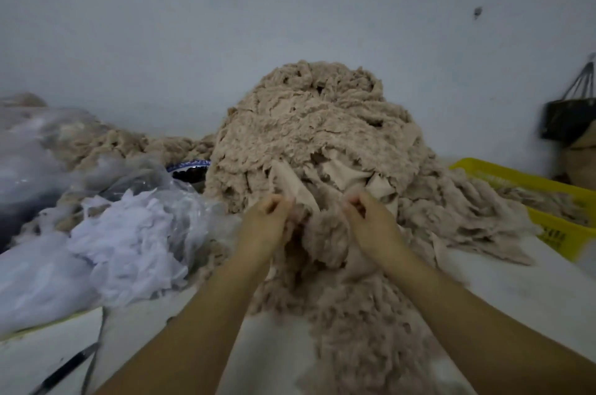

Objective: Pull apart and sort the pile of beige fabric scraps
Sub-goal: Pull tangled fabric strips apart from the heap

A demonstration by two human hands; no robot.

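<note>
A tall pile of beige fabric scraps [316, 130] rises in the middle of the white table and spills toward me. At its near foot my left hand [264, 223] pinches a smooth beige scrap [295, 190] with curled fingers. A little to the right, my right hand [371, 220] grips another part of the beige scraps, fingers curled. The two hands are a short gap apart, with fuzzy scrap bunched between them. More beige scraps [354, 314] lie under and between my forearms.
White fabric and clear plastic bags [113, 233] heap up on the left. A yellow crate [548, 211] with scraps stands at the right, a dark bag [567, 120] hangs behind it. A dark tool, perhaps scissors [67, 369], lies at the front left. The wall is close behind.
</note>
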